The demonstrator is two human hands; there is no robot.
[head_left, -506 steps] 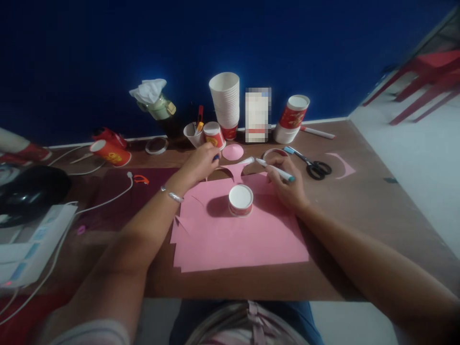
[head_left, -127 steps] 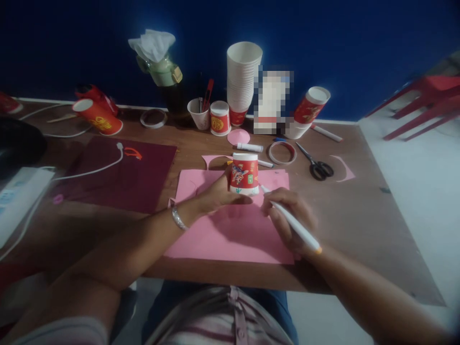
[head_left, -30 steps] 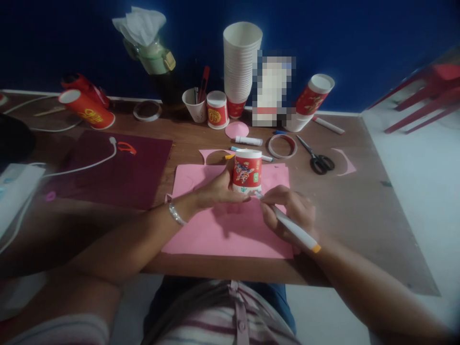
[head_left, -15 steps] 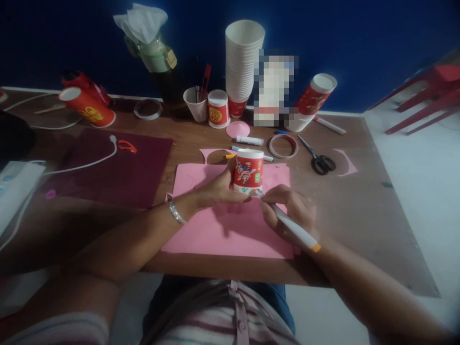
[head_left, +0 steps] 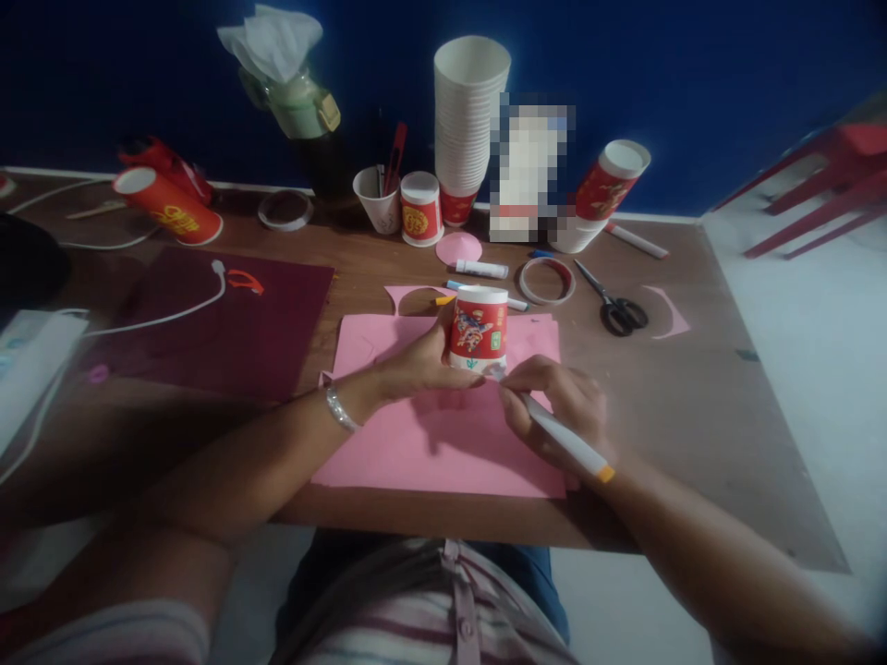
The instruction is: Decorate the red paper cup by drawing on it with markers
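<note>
Held a red printed paper cup (head_left: 478, 331) in the left hand (head_left: 421, 363), curled round from the left side with the thumb along the lower edge, over pink sheets (head_left: 509, 462). Pinched a white marker (head_left: 568, 438) with an orange end in the right hand (head_left: 556, 399), slanted toward the cup's lower white band, near small green marks (head_left: 471, 364); could not tell whether touching. Seemed light, smooth and thin-walled, likely to dent under a hard squeeze; probably best held gently round the side, clear of any wet ink. Saw, beyond the sheets, a white tube (head_left: 481, 270), a pink paper cone (head_left: 458, 247) and a roll of tape (head_left: 547, 301); rightward, black-handled scissors (head_left: 610, 305); farther back, stacked white cups (head_left: 463, 120) before a blue wall (head_left: 637, 55).
</note>
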